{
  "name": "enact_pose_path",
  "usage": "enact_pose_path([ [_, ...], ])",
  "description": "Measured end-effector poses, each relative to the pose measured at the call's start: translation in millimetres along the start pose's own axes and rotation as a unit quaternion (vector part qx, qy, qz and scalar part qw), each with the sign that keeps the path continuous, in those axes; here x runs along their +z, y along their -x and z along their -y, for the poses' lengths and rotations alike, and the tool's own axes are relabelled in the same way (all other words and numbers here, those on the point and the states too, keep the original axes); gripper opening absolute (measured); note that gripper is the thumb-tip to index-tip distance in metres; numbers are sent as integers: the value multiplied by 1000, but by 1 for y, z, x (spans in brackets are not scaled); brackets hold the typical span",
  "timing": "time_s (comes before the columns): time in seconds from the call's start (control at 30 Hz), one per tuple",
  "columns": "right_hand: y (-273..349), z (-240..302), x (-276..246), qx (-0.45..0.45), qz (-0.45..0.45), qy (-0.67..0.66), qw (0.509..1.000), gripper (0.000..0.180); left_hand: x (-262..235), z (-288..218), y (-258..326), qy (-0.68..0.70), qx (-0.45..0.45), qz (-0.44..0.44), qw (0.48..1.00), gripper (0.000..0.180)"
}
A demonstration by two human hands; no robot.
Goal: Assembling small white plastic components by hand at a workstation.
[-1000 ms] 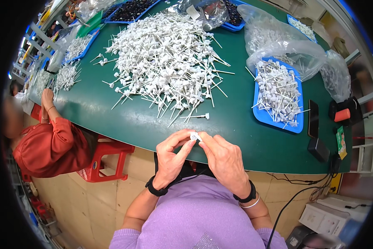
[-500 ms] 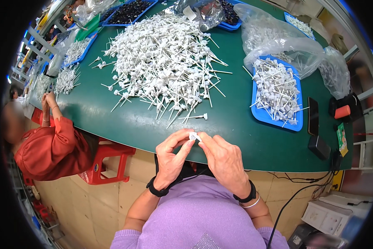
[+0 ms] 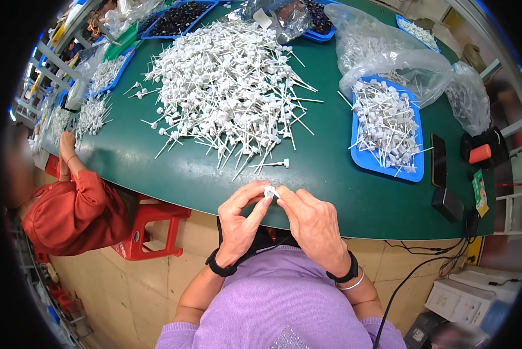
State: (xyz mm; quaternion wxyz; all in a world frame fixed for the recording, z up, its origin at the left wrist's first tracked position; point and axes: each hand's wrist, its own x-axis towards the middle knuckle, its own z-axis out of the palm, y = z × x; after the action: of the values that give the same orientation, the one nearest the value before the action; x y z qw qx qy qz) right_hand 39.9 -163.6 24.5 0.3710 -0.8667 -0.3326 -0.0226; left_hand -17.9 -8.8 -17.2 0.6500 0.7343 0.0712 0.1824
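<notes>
Over the near edge of the green table, my left hand [image 3: 240,212] pinches a small white plastic piece with a thin stem [image 3: 269,191] between thumb and fingertips. My right hand [image 3: 310,218] grips the same piece from the other side, its fingers covering most of the stem. Just beyond my fingers lies a single white stemmed piece [image 3: 272,164] on the tabletop. Past it spreads a large heap of similar white stemmed pieces [image 3: 226,87]. To the right, a blue tray [image 3: 383,168] holds many more of them.
A clear plastic bag [image 3: 412,64] slumps behind the blue tray. Blue trays of dark pieces [image 3: 182,17] stand at the back. At right are a phone [image 3: 439,160], a black box [image 3: 447,205] and a red roll [image 3: 479,154]. A co-worker in a red top [image 3: 78,212] sits at left near a red stool [image 3: 150,230].
My hands stay almost in place, both still on the white piece. At left, the co-worker's hands and arm have shifted slightly.
</notes>
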Motion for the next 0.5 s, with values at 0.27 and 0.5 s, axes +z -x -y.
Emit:
enact_pose_path([
  [0.27,-2,-14,1,-5,15,-127,992,9,-3,-5,1,52,-93,24,994,26],
  [0.5,-6,-14,0,30,43,-206,977,14,-2,-4,2,92,-105,17,990,28],
])
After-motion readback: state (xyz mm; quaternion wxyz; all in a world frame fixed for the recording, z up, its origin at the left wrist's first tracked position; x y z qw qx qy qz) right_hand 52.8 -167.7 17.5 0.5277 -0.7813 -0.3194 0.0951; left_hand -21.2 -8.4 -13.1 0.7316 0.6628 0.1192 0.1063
